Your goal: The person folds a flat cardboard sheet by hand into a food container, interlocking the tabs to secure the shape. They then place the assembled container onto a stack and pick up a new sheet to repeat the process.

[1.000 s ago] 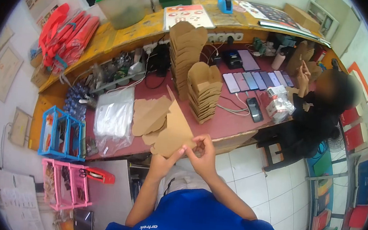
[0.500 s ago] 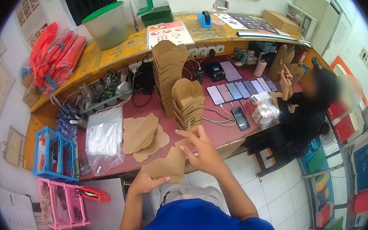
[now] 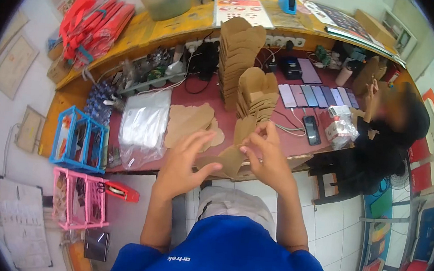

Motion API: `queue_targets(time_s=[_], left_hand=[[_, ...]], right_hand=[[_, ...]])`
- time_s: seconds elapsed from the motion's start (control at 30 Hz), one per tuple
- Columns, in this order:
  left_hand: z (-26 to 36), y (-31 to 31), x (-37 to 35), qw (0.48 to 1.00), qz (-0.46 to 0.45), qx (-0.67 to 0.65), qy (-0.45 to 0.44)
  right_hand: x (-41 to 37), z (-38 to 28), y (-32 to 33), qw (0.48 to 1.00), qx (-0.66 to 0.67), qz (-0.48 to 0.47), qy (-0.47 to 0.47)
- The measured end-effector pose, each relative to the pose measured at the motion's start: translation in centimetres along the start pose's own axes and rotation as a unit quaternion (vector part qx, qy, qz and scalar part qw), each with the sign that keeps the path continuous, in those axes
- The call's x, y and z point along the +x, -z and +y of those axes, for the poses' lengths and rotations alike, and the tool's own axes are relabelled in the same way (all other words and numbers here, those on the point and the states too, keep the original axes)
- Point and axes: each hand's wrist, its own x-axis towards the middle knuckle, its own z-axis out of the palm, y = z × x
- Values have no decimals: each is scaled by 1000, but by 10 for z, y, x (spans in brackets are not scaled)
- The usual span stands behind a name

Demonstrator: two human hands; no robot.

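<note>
While my right hand (image 3: 267,158) pinches the folded cardboard (image 3: 231,160) just before the short box stack (image 3: 257,95), my left hand (image 3: 182,164) spreads open; flat pieces (image 3: 188,120) lie left of that stack.

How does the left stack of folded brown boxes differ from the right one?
The left stack rises clearly taller than the right stack. The left stack stands farther back, while the right stack sits nearer the camera. Both are brown cardboard, nested one in another.

Both forearms reach forward, left hand (image 3: 186,166) open, right hand's (image 3: 267,155) fingers (image 3: 252,138) bent.
</note>
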Motion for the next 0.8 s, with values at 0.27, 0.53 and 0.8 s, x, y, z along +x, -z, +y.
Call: queue_targets(time_s=[0.27, 0.53, 0.8], left_hand=[[0, -41, 15, 983, -9, -179, 39], [0, -47, 14, 981, 10, -192, 16], [-3, -48, 14, 984, 14, -180, 6]], right_hand=[[0, 0, 6, 998, 56, -17, -10], [-4, 10, -16, 991, 124, 34, -26], [-28, 18, -38, 989, 134, 68, -13]])
